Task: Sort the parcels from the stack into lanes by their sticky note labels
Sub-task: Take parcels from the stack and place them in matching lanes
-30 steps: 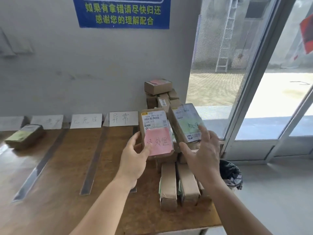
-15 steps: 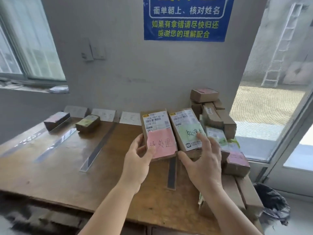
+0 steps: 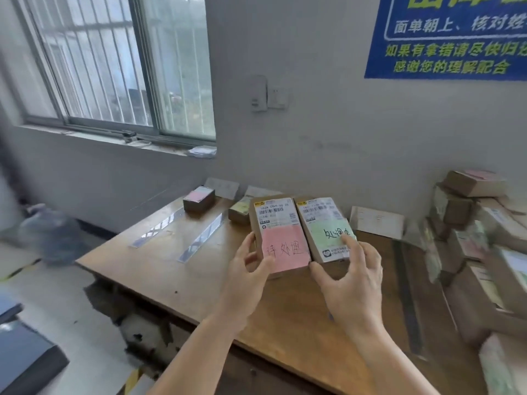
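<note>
I hold two small cardboard parcels side by side above the wooden table (image 3: 182,277). My left hand (image 3: 248,277) grips the parcel with the pink sticky note (image 3: 281,235). My right hand (image 3: 352,283) grips the parcel with the green sticky note (image 3: 325,226), one fingertip resting on the note. Both show white shipping labels on top. The parcel stack (image 3: 479,235) stands at the table's right end. Two parcels lie in lanes at the far left: one with a pink note (image 3: 198,198), one with a yellowish note (image 3: 239,212).
Shiny tape strips (image 3: 201,242) and a dark strip (image 3: 409,297) divide the table into lanes. White paper lane cards (image 3: 376,222) lean against the wall. A water jug (image 3: 54,235) sits on the floor at left. A barred window and a blue poster hang on the wall.
The view has swung left, so the stack now sits at the right edge. Both hands carried the two parcels leftward over the table, keeping the same grip.
</note>
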A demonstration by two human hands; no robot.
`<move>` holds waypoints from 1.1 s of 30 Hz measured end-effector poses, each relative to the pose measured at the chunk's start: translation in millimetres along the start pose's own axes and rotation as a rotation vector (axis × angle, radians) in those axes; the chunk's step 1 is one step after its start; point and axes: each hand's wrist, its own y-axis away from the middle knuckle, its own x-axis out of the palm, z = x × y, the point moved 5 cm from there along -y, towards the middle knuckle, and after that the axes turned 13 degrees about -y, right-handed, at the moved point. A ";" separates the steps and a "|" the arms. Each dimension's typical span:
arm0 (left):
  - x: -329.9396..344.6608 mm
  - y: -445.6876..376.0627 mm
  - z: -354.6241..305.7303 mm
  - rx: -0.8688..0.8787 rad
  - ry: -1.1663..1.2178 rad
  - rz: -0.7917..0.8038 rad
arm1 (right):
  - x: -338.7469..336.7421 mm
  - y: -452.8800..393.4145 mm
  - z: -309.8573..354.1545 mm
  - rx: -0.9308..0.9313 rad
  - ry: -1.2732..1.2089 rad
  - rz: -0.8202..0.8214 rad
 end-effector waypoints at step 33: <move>-193.0 -342.7 139.6 -0.268 0.078 -0.018 | 338.8 -184.3 -18.3 0.199 -0.007 0.007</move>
